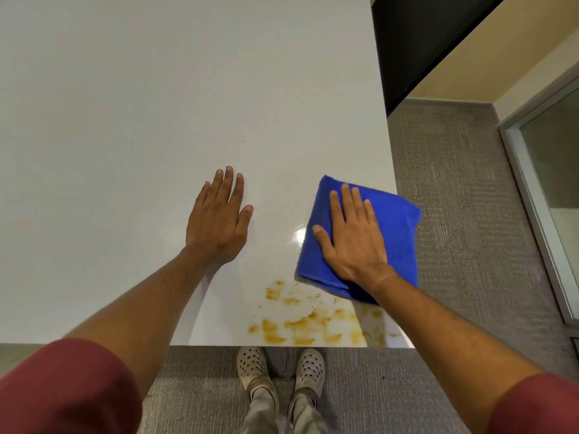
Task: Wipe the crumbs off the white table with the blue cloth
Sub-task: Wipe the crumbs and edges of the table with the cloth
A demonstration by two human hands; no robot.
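Observation:
A folded blue cloth [398, 233] lies near the right edge of the white table [141, 104], partly overhanging it. My right hand [352, 238] presses flat on the cloth, fingers spread. My left hand [219, 220] rests flat on the bare table, palm down, holding nothing. Orange-brown crumbs and smears [310, 321] are scattered near the table's front edge, just below and left of the cloth.
The table's front edge [125, 343] runs across the lower frame, its right edge beside grey carpet [454, 189]. My feet in pale clogs [282, 368] stand under the front edge. A dark panel [416, 42] and a glass door frame [539, 183] are to the right.

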